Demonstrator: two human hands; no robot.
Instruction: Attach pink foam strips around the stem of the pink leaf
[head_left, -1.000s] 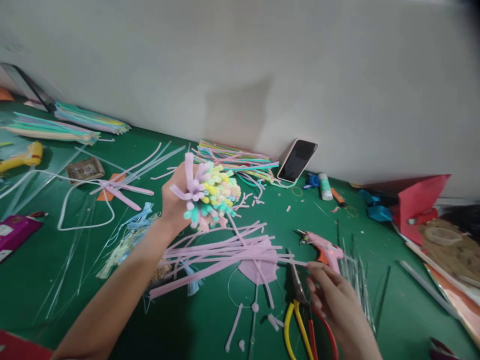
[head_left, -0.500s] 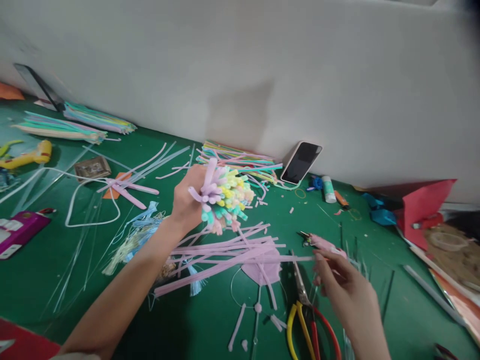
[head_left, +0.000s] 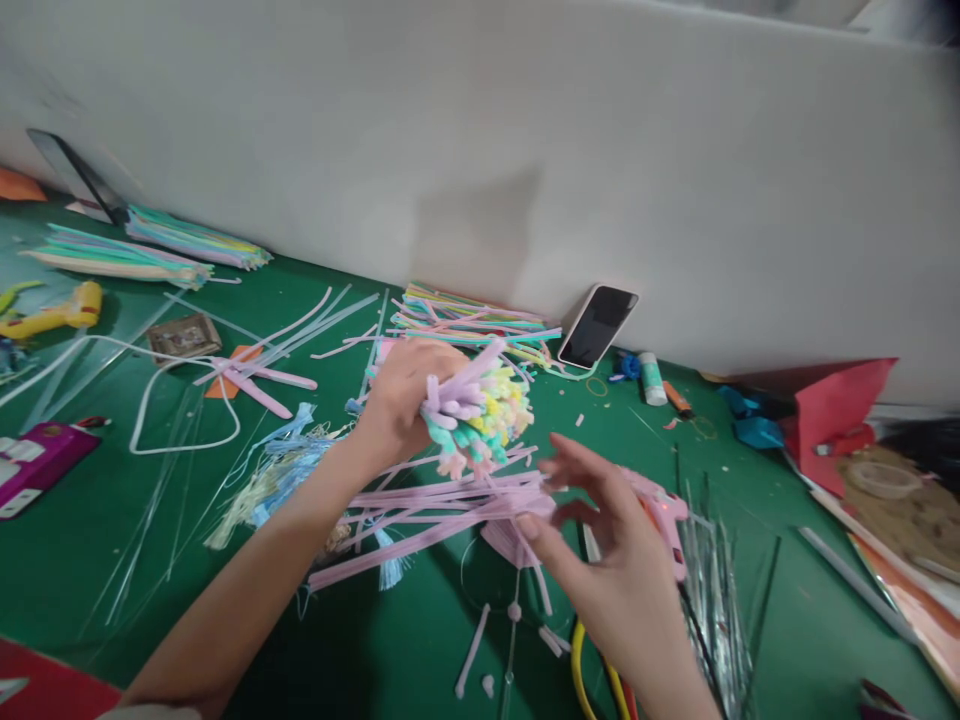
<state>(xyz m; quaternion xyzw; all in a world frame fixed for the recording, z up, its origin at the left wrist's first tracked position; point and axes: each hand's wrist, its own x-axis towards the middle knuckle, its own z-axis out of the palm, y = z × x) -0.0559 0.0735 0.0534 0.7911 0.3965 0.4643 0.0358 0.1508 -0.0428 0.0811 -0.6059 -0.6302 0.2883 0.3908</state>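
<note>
My left hand point(head_left: 409, 400) is closed around a thick bundle of pastel pipe cleaners point(head_left: 484, 410), whose lilac, yellow, mint and peach ends point toward me. Lower right, my right hand point(head_left: 607, 540) is open, thumb and fingers spread around the ends of loose lilac pipe cleaners point(head_left: 420, 520) on the table; I cannot tell whether it touches them. Behind that hand, a pink glue gun point(head_left: 664, 515) is partly hidden. Pliers with a yellow handle point(head_left: 579, 670) lie mostly covered by the same hand.
A phone point(head_left: 600, 325) leans on the grey wall, beside more pipe cleaners point(head_left: 465, 315). Blue and cream tassels point(head_left: 285, 480) lie left of centre. Silvery wires point(head_left: 712, 590) spread at right, near a red paper piece point(head_left: 840, 420). A white cord point(head_left: 187, 450) loops at left.
My right hand has moved left from the pliers to the lilac pipe cleaners; its fingers have spread, and the stem it held is no longer in it. The left hand's bundle has shifted slightly right and down.
</note>
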